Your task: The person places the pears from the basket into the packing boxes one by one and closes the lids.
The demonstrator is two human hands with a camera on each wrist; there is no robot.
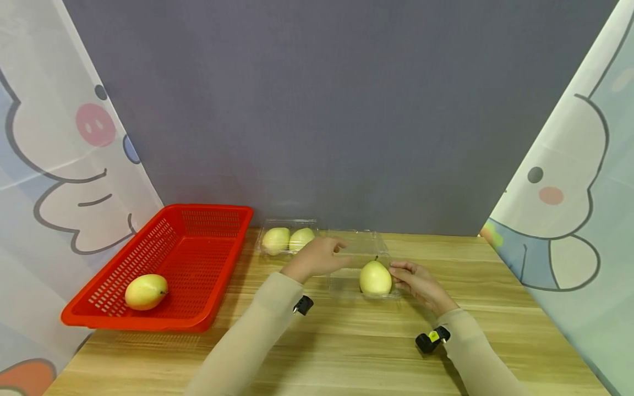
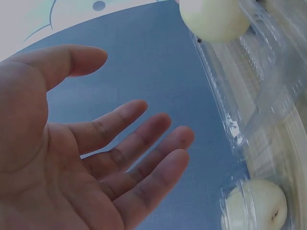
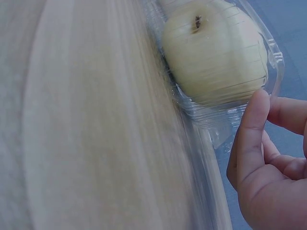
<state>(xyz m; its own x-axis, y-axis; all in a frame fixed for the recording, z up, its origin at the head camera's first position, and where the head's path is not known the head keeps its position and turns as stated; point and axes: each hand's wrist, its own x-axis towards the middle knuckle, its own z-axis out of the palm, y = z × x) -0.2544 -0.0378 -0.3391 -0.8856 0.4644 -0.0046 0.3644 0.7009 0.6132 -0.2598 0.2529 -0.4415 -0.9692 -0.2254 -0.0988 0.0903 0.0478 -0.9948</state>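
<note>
A pale yellow pear (image 1: 375, 279), stem up, sits at the right end of an open clear plastic box (image 1: 342, 286). At that end my right hand (image 1: 421, 286) pinches the box rim between thumb (image 3: 255, 115) and fingers, right beside the pear. My left hand (image 1: 317, 257) hovers over the box's left side, holding nothing; its fingers are spread and slightly bent in the left wrist view. Behind the left hand stands another clear box (image 1: 264, 225) with two pears (image 1: 275, 241) inside, partly hidden by the hand.
On the left of the wooden table (image 1: 346, 352) stands a red slotted plastic basket (image 1: 213, 297) with one yellow fruit (image 1: 146, 292) near its front. A grey panel (image 1: 337, 110) rises behind the table, and printed cloths (image 1: 545, 236) hang at both sides.
</note>
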